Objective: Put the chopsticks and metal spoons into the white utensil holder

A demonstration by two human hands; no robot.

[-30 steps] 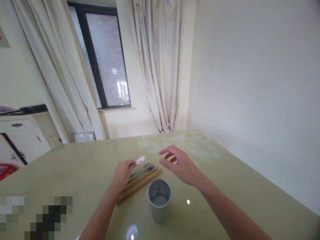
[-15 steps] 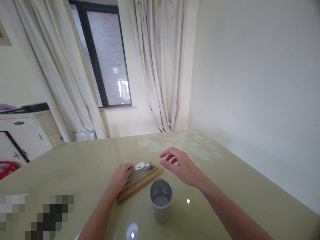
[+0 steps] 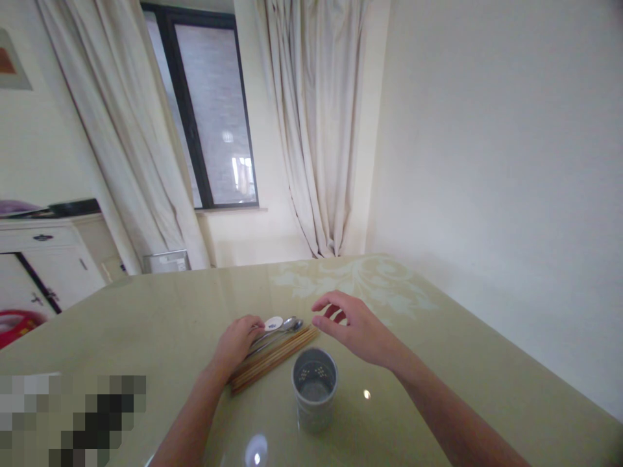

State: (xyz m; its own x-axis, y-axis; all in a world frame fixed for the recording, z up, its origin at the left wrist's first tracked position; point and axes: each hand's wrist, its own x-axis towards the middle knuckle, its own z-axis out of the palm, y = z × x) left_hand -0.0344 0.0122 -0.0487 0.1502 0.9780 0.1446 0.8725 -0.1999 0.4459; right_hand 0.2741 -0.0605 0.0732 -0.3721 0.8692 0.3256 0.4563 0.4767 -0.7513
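Observation:
My left hand (image 3: 239, 339) is closed at the handle end of a white spoon (image 3: 273, 323), its fingers hiding most of the handle. Metal spoons (image 3: 291, 323) lie beside it, partly under that hand. A bundle of wooden chopsticks (image 3: 272, 360) rests diagonally on the table, just in front of the spoons. My right hand (image 3: 346, 319) is held in the air past the chopsticks' far tips, thumb and curved fingers apart with nothing between them. Nearer to me stands a grey cylindrical utensil holder (image 3: 315, 389), upright, with small holes in its bottom; nothing shows inside.
The glossy green table (image 3: 160, 324) reaches to a white wall (image 3: 496, 162) on the right. Behind it hang curtains (image 3: 316, 130) by a window. A white cabinet (image 3: 63, 253) and a red container (image 3: 19, 327) stand at the left. A blurred patch covers the lower left corner.
Hardly anything differs. The view has shifted slightly, and both hands keep nearly the same places and shapes. The holder, spoons and chopsticks stay where they were.

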